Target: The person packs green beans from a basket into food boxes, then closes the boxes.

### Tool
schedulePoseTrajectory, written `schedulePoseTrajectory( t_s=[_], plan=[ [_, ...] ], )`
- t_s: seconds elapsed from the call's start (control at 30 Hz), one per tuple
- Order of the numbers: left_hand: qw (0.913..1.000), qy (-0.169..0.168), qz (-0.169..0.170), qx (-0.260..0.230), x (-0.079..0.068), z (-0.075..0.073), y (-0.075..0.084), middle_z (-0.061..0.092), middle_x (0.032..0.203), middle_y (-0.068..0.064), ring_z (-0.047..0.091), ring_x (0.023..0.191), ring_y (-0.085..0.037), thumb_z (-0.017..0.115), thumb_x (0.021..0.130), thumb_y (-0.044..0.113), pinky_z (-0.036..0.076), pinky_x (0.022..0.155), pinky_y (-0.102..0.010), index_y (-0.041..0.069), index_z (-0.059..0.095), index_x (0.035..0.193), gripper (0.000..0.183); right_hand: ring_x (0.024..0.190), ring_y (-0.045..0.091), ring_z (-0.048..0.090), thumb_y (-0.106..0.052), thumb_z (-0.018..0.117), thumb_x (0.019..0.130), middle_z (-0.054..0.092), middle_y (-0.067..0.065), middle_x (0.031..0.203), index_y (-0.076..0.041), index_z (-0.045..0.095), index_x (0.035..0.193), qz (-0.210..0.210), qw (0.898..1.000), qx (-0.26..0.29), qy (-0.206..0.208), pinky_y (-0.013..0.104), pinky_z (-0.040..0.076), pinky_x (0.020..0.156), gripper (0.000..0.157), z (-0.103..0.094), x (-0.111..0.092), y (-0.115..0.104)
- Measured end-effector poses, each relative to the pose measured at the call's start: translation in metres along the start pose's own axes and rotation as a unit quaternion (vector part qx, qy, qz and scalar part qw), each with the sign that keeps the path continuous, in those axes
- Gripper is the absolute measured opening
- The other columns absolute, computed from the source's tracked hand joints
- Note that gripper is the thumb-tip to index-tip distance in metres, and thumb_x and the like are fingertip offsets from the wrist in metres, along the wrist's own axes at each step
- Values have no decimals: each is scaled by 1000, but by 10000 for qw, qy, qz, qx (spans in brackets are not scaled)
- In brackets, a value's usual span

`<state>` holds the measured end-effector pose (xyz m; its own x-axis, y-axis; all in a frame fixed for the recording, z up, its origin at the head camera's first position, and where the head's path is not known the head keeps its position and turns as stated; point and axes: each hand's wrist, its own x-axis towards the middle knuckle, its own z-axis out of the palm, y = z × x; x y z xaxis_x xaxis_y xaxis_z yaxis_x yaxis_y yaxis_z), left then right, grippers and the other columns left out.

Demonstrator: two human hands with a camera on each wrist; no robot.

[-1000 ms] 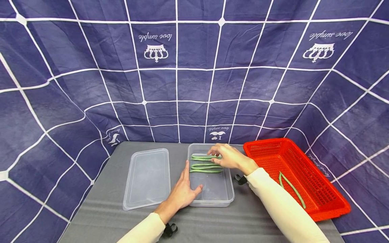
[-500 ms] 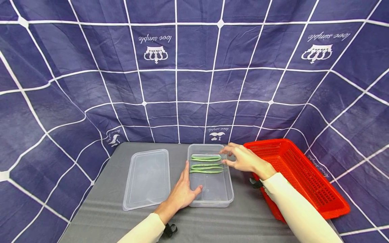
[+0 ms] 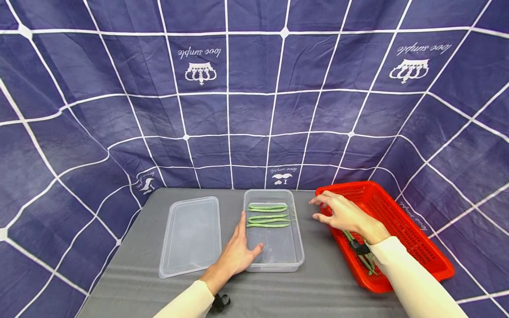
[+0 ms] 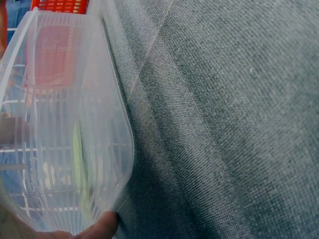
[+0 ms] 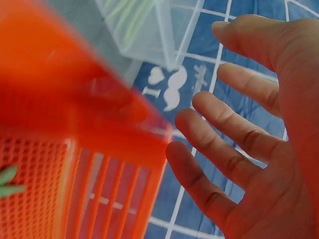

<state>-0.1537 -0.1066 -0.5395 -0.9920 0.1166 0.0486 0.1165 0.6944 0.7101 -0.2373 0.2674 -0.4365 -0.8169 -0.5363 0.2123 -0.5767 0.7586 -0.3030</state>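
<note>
Several green beans lie side by side across the far half of a clear plastic container. My left hand rests against the container's left side, fingers extended along the wall and thumb over the rim. In the left wrist view, fingertips touch the container's ribbed wall, and a bean shows through it. My right hand is over the left rim of a red basket, fingers spread and holding nothing. More green beans lie in the basket, partly hidden under my right wrist.
A clear plastic lid lies flat on the grey cloth left of the container. A blue sheet with white grid lines hangs behind and at both sides.
My right hand has moved right, from the beans in the container to above the basket's left rim. The left hand has stayed against the container.
</note>
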Motion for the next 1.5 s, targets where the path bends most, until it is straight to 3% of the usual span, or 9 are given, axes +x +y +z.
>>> schedulePoseTrajectory(
  t_s=[0.27,0.6,0.83,1.03,1.27,1.5],
  plan=[
    [10000,35,11,4,-2,1,-1,44,182,-29,63,152,-59,88,98,42,56,122,-69,12,5,189,127,109,21,79,-31,92,101,81,3,129,-20,82,137,330,9995,-23,8,43,65,90,39,-8,-25,22],
    [10000,52,35,22,-4,2,-1,47,180,-30,65,148,-60,89,98,42,58,120,-71,12,5,189,127,106,22,78,-33,93,101,80,8,133,-13,81,140,392,9991,-6,-132,44,65,90,45,-13,-48,50],
    [10000,54,23,39,-3,1,0,47,180,-30,65,148,-60,89,98,41,58,119,-71,11,5,189,127,104,24,78,-30,98,96,80,9,124,-9,80,138,378,9991,26,-183,43,64,89,51,-11,-61,71],
    [10000,24,-4,68,-3,1,-1,46,181,-28,64,151,-58,88,99,42,58,120,-70,13,4,189,127,88,11,69,-29,104,88,76,6,110,-4,74,142,507,9955,449,-664,30,56,79,66,-5,-70,84],
    [10000,3,-56,62,-2,2,-1,46,182,-27,63,152,-58,88,99,43,57,120,-70,16,4,190,126,72,0,62,-25,107,82,70,9,100,1,67,147,886,9762,1211,-1569,25,52,73,80,8,-75,93],
    [9999,10,-47,98,-1,3,0,48,180,-27,64,151,-57,88,99,43,58,119,-70,16,4,190,127,75,0,51,-15,109,75,64,0,88,-4,67,140,718,9778,1018,-1684,24,46,71,79,18,-78,94]
  ],
)
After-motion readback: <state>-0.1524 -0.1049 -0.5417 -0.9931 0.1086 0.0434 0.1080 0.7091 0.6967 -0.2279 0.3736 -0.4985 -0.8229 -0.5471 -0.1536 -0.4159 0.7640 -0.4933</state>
